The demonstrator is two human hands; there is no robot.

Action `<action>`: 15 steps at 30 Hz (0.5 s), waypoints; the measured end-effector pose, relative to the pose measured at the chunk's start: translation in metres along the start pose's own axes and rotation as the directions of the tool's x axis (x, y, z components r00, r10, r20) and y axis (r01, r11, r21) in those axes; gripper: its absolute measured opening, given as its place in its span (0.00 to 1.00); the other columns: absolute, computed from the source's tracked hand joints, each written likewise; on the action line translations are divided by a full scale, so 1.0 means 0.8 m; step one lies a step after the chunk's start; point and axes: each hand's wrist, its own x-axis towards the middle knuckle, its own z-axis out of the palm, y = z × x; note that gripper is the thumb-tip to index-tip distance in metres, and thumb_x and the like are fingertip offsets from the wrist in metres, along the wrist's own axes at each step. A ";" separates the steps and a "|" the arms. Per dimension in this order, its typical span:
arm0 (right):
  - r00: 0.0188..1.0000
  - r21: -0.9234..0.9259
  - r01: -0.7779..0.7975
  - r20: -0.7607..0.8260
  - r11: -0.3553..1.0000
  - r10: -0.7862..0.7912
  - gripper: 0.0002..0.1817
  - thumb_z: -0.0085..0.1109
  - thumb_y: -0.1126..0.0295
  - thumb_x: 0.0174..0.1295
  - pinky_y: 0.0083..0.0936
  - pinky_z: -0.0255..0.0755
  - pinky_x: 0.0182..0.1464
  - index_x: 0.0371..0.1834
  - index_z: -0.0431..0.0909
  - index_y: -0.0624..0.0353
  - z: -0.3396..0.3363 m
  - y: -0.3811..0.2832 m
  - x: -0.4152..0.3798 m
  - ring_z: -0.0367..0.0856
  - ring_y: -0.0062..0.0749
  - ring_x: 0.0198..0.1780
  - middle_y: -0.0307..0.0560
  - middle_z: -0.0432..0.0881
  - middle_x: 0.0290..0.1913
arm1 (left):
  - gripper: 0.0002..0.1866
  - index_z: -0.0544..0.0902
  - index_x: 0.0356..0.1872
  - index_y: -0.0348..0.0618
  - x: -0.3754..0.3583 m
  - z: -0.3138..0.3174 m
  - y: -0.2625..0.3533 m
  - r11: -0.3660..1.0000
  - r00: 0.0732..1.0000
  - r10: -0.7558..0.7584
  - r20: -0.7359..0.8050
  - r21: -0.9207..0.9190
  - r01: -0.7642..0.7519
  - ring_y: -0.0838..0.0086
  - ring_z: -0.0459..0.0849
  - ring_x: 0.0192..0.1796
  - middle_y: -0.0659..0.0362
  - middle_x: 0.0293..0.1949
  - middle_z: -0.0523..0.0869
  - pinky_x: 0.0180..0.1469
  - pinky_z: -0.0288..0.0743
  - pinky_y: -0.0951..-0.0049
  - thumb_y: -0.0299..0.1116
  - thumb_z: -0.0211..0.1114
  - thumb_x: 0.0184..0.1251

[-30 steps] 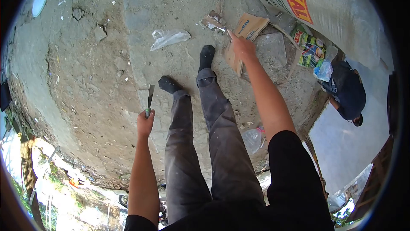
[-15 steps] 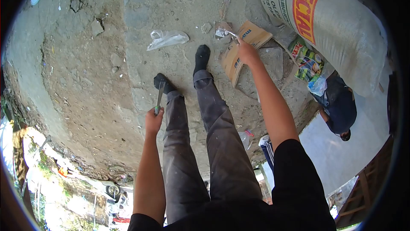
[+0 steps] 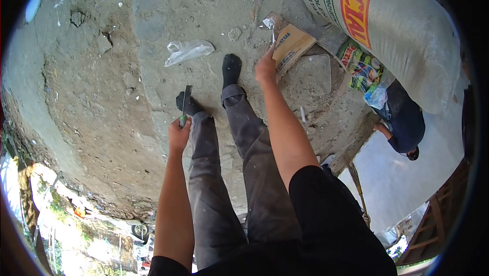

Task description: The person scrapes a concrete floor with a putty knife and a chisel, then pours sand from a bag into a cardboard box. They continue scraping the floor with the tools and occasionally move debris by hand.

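Left hand (image 3: pixel 178 133) grips a knife (image 3: pixel 185 103) — right hand (image 3: pixel 266 67) pinches a thin metal piece (image 3: pixel 273 36) beside cardboard (image 3: pixel 290 46).

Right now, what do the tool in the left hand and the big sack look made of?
Tool: flat grey blade, dull sheen, probably metal; green handle, likely plastic, gripped by the left hand. Sack: whitish with printed lettering and a faint gloss, likely woven plastic.
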 end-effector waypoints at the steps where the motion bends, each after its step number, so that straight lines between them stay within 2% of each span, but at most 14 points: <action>1: 1.000 0.003 -0.004 0.000 1.000 0.004 0.43 0.45 0.77 0.66 0.48 0.72 0.57 0.79 0.31 0.51 0.008 0.003 -0.011 0.77 0.63 0.55 0.74 0.70 0.59 | 0.17 0.75 0.22 0.42 0.002 0.000 -0.006 1.000 1.000 0.000 0.003 0.004 0.000 0.83 0.70 0.17 0.66 0.15 0.73 0.20 0.63 0.75 0.40 0.65 0.67; 4: 0.999 0.001 0.000 -0.039 1.000 0.000 0.42 0.43 0.78 0.66 0.48 0.70 0.57 0.79 0.31 0.50 0.029 0.011 -0.041 0.76 0.63 0.55 0.75 0.72 0.55 | 0.17 0.75 0.22 0.42 0.002 -0.012 -0.034 0.992 0.999 0.037 -0.014 0.121 -0.035 0.83 0.69 0.17 0.66 0.15 0.73 0.20 0.62 0.75 0.40 0.65 0.67; 6: 0.996 -0.018 -0.052 0.069 0.998 0.053 0.44 0.42 0.79 0.66 0.48 0.69 0.58 0.79 0.27 0.48 0.040 0.017 -0.048 0.75 0.64 0.56 0.77 0.68 0.59 | 0.16 0.75 0.23 0.42 -0.002 -0.021 -0.039 0.996 1.000 -0.024 0.010 0.092 0.023 0.83 0.69 0.17 0.66 0.15 0.73 0.20 0.62 0.75 0.39 0.65 0.67; 10: 0.993 -0.043 -0.077 0.089 0.996 0.081 0.45 0.42 0.80 0.66 0.48 0.70 0.58 0.78 0.24 0.47 0.051 0.022 -0.059 0.76 0.62 0.55 0.77 0.68 0.59 | 0.16 0.75 0.23 0.42 0.001 -0.037 -0.062 0.981 1.000 0.008 0.003 0.192 -0.009 0.83 0.69 0.16 0.66 0.14 0.72 0.19 0.62 0.76 0.39 0.65 0.67; 12: 0.979 -0.054 -0.117 0.161 0.992 0.124 0.45 0.41 0.79 0.66 0.47 0.70 0.59 0.78 0.23 0.47 0.047 0.023 -0.058 0.77 0.61 0.55 0.78 0.67 0.59 | 0.16 0.75 0.23 0.42 -0.002 -0.044 -0.074 0.991 1.000 0.011 0.012 0.130 -0.012 0.83 0.69 0.16 0.66 0.14 0.72 0.19 0.62 0.76 0.39 0.65 0.67; 15: 0.992 -0.152 -0.058 0.100 0.987 0.073 0.44 0.41 0.75 0.67 0.46 0.75 0.55 0.78 0.24 0.46 0.053 0.029 -0.051 0.80 0.62 0.50 0.81 0.68 0.56 | 0.16 0.75 0.23 0.42 -0.004 -0.052 -0.081 0.987 1.000 0.020 0.015 0.162 -0.022 0.83 0.69 0.15 0.66 0.14 0.72 0.18 0.61 0.76 0.39 0.65 0.67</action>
